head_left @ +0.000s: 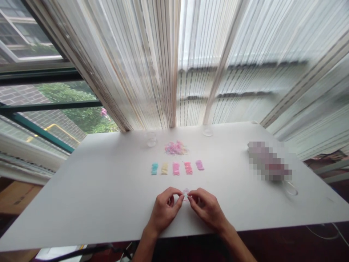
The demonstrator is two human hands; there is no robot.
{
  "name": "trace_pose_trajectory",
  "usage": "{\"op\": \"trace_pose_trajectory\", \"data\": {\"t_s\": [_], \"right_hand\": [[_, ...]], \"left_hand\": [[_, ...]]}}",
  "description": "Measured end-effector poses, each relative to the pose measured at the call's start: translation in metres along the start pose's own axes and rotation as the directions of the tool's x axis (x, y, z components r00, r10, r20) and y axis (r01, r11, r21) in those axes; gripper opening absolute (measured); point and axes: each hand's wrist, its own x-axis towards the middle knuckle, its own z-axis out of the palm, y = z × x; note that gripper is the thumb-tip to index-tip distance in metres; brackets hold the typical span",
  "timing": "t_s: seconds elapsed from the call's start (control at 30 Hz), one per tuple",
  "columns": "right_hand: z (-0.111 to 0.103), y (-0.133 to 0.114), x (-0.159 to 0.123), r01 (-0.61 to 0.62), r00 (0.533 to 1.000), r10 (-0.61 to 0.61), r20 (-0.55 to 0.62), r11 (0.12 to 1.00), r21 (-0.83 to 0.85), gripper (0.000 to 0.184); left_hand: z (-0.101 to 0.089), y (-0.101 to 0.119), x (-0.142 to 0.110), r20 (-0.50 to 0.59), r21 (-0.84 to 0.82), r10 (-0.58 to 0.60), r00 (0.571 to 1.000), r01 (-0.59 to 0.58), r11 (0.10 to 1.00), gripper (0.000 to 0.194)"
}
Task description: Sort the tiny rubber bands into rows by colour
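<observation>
My left hand (167,208) and my right hand (207,208) meet near the table's front edge, each with thumb and forefinger pinched. Between the fingertips shows a little cluster of thin pastel pieces (185,191), pale blue, pink and lilac; they are too small to name. Beyond my hands, thin pieces lie grouped by colour in a row: a teal group (154,169), a yellow group (164,168), a pink group (176,169), a coral group (188,168) and a purple group (200,165). Behind them spreads a loose mixed pile (176,148) of similar pieces.
On the white table (109,189), a clear round container (151,140) stands left of the pile, and a clear shallow dish (207,131) lies near the back edge. A blurred-out pouch-like object (268,162) with a loop is at right. Curtains (174,65) hang behind.
</observation>
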Motion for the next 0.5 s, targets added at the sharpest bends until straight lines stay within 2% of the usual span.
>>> {"op": "trace_pose_trajectory", "data": {"t_s": [0.1,0.2,0.3,0.43,0.5], "right_hand": [[-0.001,0.001,0.000,-0.022,1.000,0.022,-0.008,1.000,0.009,0.012],[-0.002,0.000,0.001,-0.052,0.999,0.052,-0.017,0.998,0.021,0.014],[-0.002,0.000,0.001,-0.063,0.998,0.064,-0.020,0.998,0.031,0.015],[0.000,0.000,0.003,-0.066,0.998,0.066,-0.007,0.997,0.043,0.016],[0.001,0.001,0.003,-0.075,0.997,0.075,0.002,0.996,0.050,0.016]], "left_hand": [[-0.006,0.005,0.007,0.020,0.021,-0.020,1.000,0.020,1.000,0.020],[-0.025,0.004,0.018,-0.014,0.059,-0.015,1.000,0.016,0.998,0.021],[-0.055,-0.001,0.034,-0.173,0.095,-0.009,0.985,0.026,0.995,0.024],[-0.091,-0.009,0.060,-0.457,0.129,-0.054,0.888,0.127,0.984,0.034],[-0.101,-0.013,0.072,-0.505,0.119,-0.073,0.860,0.153,0.981,0.041]]}}
